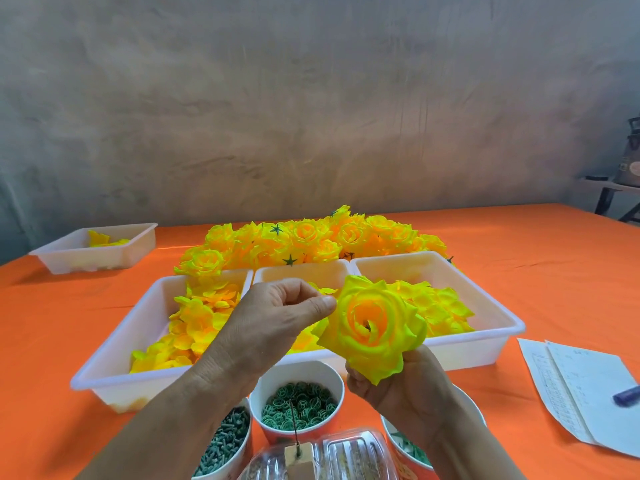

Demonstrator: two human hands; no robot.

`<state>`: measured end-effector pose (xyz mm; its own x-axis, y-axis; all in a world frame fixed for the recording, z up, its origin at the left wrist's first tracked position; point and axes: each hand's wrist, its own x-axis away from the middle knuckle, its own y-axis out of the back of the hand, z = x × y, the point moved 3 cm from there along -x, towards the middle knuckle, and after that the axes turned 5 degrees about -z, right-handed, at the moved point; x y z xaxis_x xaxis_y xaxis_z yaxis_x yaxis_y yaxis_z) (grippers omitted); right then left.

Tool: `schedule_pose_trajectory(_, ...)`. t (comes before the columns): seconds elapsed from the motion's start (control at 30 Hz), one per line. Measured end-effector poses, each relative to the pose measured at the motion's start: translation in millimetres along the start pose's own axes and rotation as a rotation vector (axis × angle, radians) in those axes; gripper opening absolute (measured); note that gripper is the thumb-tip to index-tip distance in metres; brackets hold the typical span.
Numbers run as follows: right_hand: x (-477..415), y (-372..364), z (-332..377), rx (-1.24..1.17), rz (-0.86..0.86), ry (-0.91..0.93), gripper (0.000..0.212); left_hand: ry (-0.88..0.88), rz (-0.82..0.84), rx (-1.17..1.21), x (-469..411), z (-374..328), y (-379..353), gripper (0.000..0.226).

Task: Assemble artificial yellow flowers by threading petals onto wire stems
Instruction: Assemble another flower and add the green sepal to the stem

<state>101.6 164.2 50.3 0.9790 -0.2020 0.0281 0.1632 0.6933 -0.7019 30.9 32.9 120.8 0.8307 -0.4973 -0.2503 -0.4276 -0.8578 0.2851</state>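
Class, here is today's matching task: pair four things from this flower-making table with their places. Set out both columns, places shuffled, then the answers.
1. yellow fabric flower
2. blue pen
3. white paper cup of green round pieces
4. white plastic tray holding few petals

a. far left of the orange table
b. on the paper sheets
c. gripped by the right hand
d. just left of that hand

Pairs: 1-c, 2-b, 3-d, 4-a

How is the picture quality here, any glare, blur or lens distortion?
Head view: the wide lens bows the table edge; light is soft, with faint shadows beside the trays; the flower in the right hand is oversaturated, its petal detail washed out; the clear box at the bottom shows glare streaks; no strong blur.
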Motion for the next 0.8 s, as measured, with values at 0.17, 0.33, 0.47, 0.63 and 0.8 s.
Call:
schedule_pose_trajectory(0.17, -1.9, 3.6, 0.6, 0.028, -0.025, 0.042, 0.028, -0.156, -0.076, -0.306, 1.7, 3.1, 3.4, 0.035)
schedule_pose_trajectory(0.33, 0.0, 4.3, 3.5, 0.093, 0.020, 0.024, 0.021, 0.014, 0.003, 0.013, -7.7, 3.9, 7.7, 0.040)
schedule_pose_trajectory(0.47, -0.2, 2.6, -1.4, 0.133, 0.007, -0.027, 0.019, 0.104, 0.143, 0.053, -12.1, 6.2, 2.1, 0.022)
schedule_pose_trajectory(0.63, -1.3, -1.4, -3.9, 0.083, -0.050, -0.020, 0.020, 0.057, 0.065, 0.086, -11.8, 11.6, 1.3, 0.024)
schedule_pose_trajectory(0.8, -7.9, -0.6, -8.2, 0.059, -0.104, -0.004, 0.011, 0.078, -0.051, 0.114, -10.4, 19.0, 1.9, 0.019)
